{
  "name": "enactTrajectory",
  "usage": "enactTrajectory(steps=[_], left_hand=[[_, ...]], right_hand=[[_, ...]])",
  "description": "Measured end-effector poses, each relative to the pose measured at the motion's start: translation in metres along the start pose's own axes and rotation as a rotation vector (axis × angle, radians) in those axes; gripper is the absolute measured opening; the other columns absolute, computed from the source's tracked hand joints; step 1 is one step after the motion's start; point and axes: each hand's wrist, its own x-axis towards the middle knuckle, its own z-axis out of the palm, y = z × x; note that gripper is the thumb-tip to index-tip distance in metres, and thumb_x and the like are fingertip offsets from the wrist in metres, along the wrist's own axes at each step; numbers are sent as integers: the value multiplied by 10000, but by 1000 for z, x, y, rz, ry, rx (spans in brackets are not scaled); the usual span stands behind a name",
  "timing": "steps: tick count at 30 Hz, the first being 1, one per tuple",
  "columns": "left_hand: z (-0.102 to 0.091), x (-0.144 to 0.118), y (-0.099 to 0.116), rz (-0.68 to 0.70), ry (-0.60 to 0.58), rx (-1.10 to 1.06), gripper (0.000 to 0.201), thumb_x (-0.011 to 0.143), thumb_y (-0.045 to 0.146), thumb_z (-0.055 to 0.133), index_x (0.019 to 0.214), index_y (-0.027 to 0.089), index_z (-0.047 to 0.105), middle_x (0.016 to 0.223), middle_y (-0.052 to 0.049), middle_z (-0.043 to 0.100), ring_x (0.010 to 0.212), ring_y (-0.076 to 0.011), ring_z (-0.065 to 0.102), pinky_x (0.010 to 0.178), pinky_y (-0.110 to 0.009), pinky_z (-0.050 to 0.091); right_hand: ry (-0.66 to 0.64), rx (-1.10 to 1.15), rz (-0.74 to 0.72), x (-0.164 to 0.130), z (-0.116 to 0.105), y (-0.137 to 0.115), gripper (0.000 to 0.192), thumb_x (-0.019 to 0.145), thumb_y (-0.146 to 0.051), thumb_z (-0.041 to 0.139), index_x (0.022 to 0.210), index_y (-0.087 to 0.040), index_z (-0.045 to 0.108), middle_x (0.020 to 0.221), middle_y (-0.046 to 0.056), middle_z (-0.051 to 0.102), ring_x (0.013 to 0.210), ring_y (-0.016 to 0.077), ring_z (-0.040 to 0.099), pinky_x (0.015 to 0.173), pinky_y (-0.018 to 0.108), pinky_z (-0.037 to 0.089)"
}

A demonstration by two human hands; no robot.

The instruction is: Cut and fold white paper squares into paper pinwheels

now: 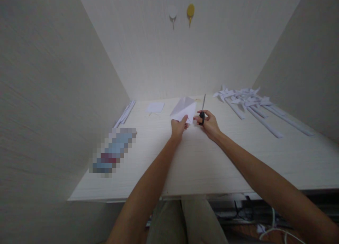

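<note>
With the left hand [178,128] pinching the folded white paper [184,109] just above the table [201,159] and the right hand [209,123] closed around the scissors [202,111], I'd keep the sheet taut and cut slowly.

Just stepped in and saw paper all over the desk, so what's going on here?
A person sits at a white desk. The left hand pinches the near edge of a folded white paper, and the right hand holds black-handled scissors, blades pointing away beside it. A pile of folded paper pinwheels on paper sticks lies at the right, a small paper square and rolled strips at the left.
</note>
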Motion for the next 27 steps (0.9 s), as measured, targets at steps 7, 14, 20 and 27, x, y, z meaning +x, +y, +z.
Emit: enactTrajectory(steps=[7, 14, 20, 27], left_hand=[[-16, 4, 1, 469, -124, 239, 179, 694, 131, 577, 808, 210, 691, 893, -38, 613, 807, -132, 582, 732, -214, 434], [-18, 1, 0, 487, -129, 223, 415, 663, 135, 613, 1065, 236, 604, 1151, -65, 532, 1092, -186, 489, 904, -262, 382], [-11, 12, 1, 56, 59, -43, 464, 745, 247, 585, 1192, 176, 481, 1203, -110, 538, 1008, -172, 561, 754, -227, 466], [-6, 8, -4, -216, -190, -217, 400, 785, 473, 475, 864, 116, 638, 818, -104, 674, 781, -201, 625, 684, -323, 496]], right_hand=[[30, 148, -13, 2, 1, -3, 314, 557, -427, 682, 660, -186, 509, 562, -71, 477, 498, 51, 438, 457, 176, 351], [-18, 152, 11, -1, 0, -3, 415, 415, -229, 777, 757, -183, 548, 651, -55, 594, 557, 78, 538, 553, 218, 452], [45, 100, 26, 4, -4, 3, 459, 407, -212, 771, 792, -191, 522, 572, -65, 601, 464, 85, 534, 459, 210, 428], [95, 22, -38, 4, -6, 4, 470, 412, -254, 764, 792, -193, 495, 569, -51, 626, 436, 97, 530, 427, 209, 406]])
